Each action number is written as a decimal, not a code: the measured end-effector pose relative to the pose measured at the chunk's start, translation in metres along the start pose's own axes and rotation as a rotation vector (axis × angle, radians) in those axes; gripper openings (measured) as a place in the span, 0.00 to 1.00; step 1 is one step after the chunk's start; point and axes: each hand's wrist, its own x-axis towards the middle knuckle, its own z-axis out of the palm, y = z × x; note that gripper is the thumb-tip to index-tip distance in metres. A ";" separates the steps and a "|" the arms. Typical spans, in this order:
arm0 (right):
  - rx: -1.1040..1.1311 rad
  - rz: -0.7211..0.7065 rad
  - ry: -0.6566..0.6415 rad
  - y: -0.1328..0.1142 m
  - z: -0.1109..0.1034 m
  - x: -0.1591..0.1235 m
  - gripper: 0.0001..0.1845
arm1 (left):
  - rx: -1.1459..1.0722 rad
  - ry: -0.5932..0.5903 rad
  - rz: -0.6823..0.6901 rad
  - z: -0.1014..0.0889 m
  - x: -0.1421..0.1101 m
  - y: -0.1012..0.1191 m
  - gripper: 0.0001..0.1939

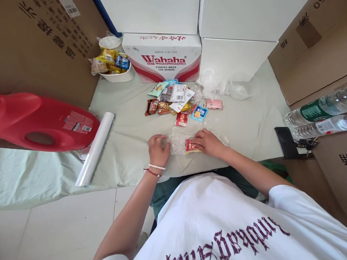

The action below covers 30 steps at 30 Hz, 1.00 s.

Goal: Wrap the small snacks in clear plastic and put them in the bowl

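Note:
A crinkled clear plastic sheet or bag lies flat on the cloth-covered table in front of me. On top of it rests a small red snack packet with a yellow lower edge. My right hand has its fingers closed over the packet's right end. Beside the plastic's left edge is my left hand, fingers curled loosely and thumb apart from them, slightly blurred. Just beyond the plastic lie another red packet, a blue packet and a pink packet.
Behind them is a pile of mixed snack packets, before a Wahaha carton. Crumpled clear plastic lies right of it. Left are a white snack tub, a film roll and a red jug; right, bottles and a phone.

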 end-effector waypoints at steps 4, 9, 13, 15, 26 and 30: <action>0.009 0.081 -0.026 0.002 0.013 0.007 0.15 | 0.091 0.259 0.036 -0.026 -0.022 0.018 0.14; 0.039 0.092 -0.019 0.002 0.013 0.005 0.14 | 0.082 -0.261 0.349 -0.009 -0.045 0.060 0.25; 0.146 0.115 -0.080 0.014 0.002 0.011 0.13 | 0.162 -0.414 0.312 0.021 -0.039 0.072 0.33; 0.114 0.215 -0.017 0.023 -0.007 0.018 0.14 | 0.189 -0.415 0.297 0.028 -0.036 0.070 0.31; -0.013 0.637 -0.157 0.039 -0.021 0.057 0.09 | -0.052 -0.223 -0.021 0.035 -0.022 0.062 0.21; 0.001 0.609 -0.126 0.027 -0.028 0.047 0.11 | -0.157 -0.189 -0.216 0.042 -0.011 0.049 0.18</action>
